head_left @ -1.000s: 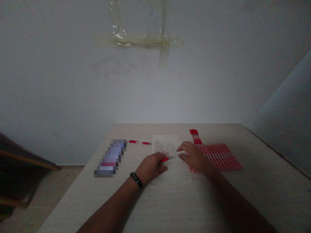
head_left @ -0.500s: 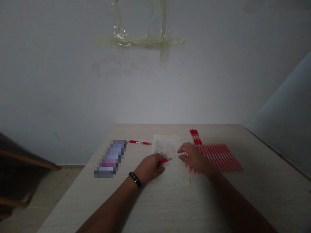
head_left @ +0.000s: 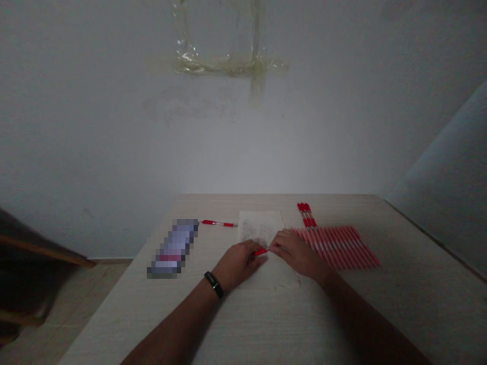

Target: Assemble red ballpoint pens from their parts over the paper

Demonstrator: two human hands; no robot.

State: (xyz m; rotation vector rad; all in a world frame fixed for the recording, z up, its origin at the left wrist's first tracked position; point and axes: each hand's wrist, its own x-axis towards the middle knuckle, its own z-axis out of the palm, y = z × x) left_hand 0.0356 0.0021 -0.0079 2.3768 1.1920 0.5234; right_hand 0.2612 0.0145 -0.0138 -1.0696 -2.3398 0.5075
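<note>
Here we are at the sheet of paper [head_left: 261,228], and both hands are working right over its middle. The left hand [head_left: 238,264] is closed around a red pen [head_left: 261,252], with most of the barrel buried in the fist and only the red front section and thin tip poking out toward the right. The right hand [head_left: 299,255] comes in from the other side, fingers curled and reaching for that tip, but whether they're actually gripping it is impossible to call from here. The sheet's lower part disappears under the hands, and the dark scribbles on top are too faint to read. Just right of the sheet lies a fanned row of red pens [head_left: 335,247], with a small bunch [head_left: 306,214] beyond it. Left of the sheet sits a lone red pen [head_left: 218,223], and past that a pixelated, unreadable object [head_left: 173,248].
</note>
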